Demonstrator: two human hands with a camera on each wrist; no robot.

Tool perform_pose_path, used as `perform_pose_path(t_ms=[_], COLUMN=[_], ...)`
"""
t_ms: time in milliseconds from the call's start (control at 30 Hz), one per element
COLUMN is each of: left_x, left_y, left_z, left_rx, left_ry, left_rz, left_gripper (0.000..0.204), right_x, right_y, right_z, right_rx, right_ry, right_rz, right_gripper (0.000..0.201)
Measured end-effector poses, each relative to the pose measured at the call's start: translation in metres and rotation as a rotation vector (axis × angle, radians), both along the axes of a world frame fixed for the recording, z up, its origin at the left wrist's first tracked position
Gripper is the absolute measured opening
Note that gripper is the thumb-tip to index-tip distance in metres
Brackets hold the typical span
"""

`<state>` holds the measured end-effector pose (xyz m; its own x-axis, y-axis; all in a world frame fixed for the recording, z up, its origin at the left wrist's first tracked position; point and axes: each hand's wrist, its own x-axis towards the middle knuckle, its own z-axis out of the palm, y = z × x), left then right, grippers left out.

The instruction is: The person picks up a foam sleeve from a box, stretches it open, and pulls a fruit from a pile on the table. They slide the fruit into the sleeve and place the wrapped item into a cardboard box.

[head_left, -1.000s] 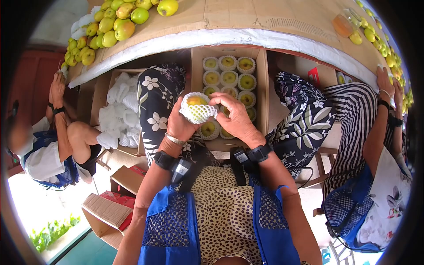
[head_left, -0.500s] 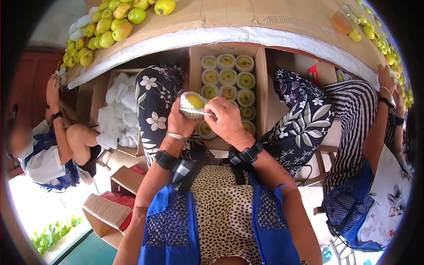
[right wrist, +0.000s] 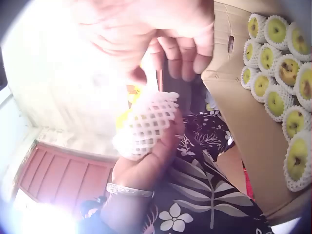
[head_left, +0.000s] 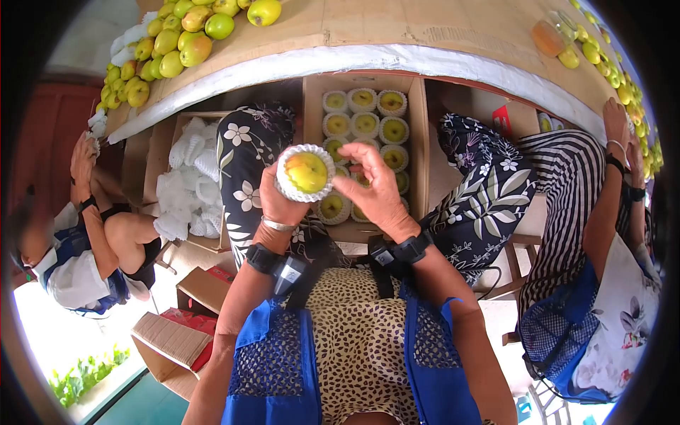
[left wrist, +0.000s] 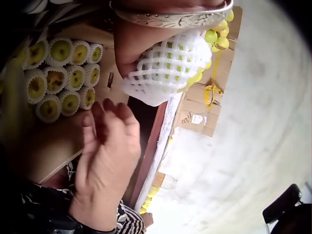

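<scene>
In the head view a yellow-green apple [head_left: 306, 172] sits in a white foam net [head_left: 282, 185], gripped by the left hand [head_left: 280, 202]. Beside it, the right hand [head_left: 375, 190] holds nothing, its fingers loosely bent and apart from the net. The left wrist view has the net [left wrist: 170, 68] covering the apple's side, with the right hand [left wrist: 108, 161] below it. From the right wrist, the net [right wrist: 148, 124] rests in the left hand [right wrist: 151, 165], under the fingers of the right hand [right wrist: 161, 39]. Behind both hands stands a carton [head_left: 419, 142] of netted apples [head_left: 365, 125].
Loose apples [head_left: 170, 64] lie on the cardboard-covered table [head_left: 397, 25], with a jar [head_left: 554, 35] at the right. White foam nets [head_left: 185, 191] fill a box on the left. Cartons [head_left: 170, 338] stand lower left. Other people sit on both sides.
The right hand has drawn back from the net's edge and let go. The left hand has turned the apple, whose bare top now faces up, the net's rim round it.
</scene>
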<state>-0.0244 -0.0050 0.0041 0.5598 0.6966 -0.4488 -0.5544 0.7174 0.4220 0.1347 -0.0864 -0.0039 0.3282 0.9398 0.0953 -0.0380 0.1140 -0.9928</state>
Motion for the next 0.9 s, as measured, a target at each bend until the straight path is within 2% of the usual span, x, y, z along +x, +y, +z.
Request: perform_pose_path(t_ms=[100, 133, 167, 200, 233, 300, 367, 400, 433, 467, 533, 567, 600, 633, 767, 800, 900], left_x=[0.001, 0.003, 0.004, 0.006, 0.007, 0.011, 0.014, 0.013, 0.012, 0.008, 0.014, 0.018, 0.020, 0.017, 0.009, 0.007, 0.009], left_y=[-0.001, -0.003, -0.004, -0.006, -0.007, -0.006, -0.005, -0.004, -0.004, -0.003, -0.010, -0.013, -0.013, -0.012, -0.008, -0.007, -0.009], left_z=[0.000, 0.005, 0.008, 0.008, 0.007, 0.002, 0.002, 0.010, 0.019, 0.028, 0.032, 0.032, 0.020, 0.013, 0.006, 0.005, 0.001], left_rx=[-0.031, -0.034, -0.038, -0.002, 0.008, 0.032, 0.127, 0.133, 0.142, 0.200, 0.318, 0.381, 0.298, 0.309, 0.317, 0.321, 0.423], left_ry=[0.012, 0.025, 0.038, -0.045, -0.012, 0.055, 0.236, 0.278, 0.320, 0.351, 0.435, 0.477, 0.501, 0.484, 0.444, 0.458, 0.515], left_rz=[-0.025, -0.063, -0.103, -0.147, -0.146, -0.145, -0.166, -0.186, -0.209, -0.310, -0.299, -0.287, -0.185, -0.174, -0.159, -0.179, -0.218], left_gripper=[0.046, 0.044, 0.041, 0.040, 0.040, 0.040, 0.050, 0.054, 0.058, 0.061, 0.059, 0.060, 0.067, 0.065, 0.062, 0.061, 0.061], right_x=[-0.015, -0.020, -0.022, -0.023, -0.023, -0.023, -0.020, -0.014, -0.008, -0.004, -0.005, -0.007, -0.011, -0.014, -0.008, -0.003, -0.014], right_y=[0.000, 0.000, 0.001, 0.001, 0.001, 0.002, 0.003, 0.005, 0.007, 0.008, 0.007, 0.008, 0.008, 0.009, 0.006, 0.007, 0.010], right_z=[0.013, 0.009, 0.010, 0.015, 0.018, 0.012, 0.006, 0.009, 0.009, 0.009, 0.004, 0.005, 0.007, 0.008, 0.004, -0.005, -0.022], right_rx=[0.032, -0.034, -0.045, -0.054, -0.062, -0.040, -0.020, 0.003, 0.004, 0.001, 0.047, 0.022, -0.001, -0.026, -0.037, 0.005, -0.037], right_ry=[-0.225, -0.222, -0.303, -0.385, -0.468, -0.466, -0.440, -0.547, -0.605, -0.661, -0.786, -0.759, -0.732, -0.705, -0.164, -0.066, 0.216], right_rz=[0.016, 0.084, 0.064, 0.043, 0.024, -0.033, -0.139, -0.170, -0.155, -0.142, -0.100, -0.060, -0.017, 0.026, 0.043, -0.001, 0.049], right_gripper=[0.080, 0.094, 0.095, 0.095, 0.095, 0.091, 0.088, 0.089, 0.089, 0.089, 0.093, 0.094, 0.094, 0.095, 0.089, 0.071, 0.052])
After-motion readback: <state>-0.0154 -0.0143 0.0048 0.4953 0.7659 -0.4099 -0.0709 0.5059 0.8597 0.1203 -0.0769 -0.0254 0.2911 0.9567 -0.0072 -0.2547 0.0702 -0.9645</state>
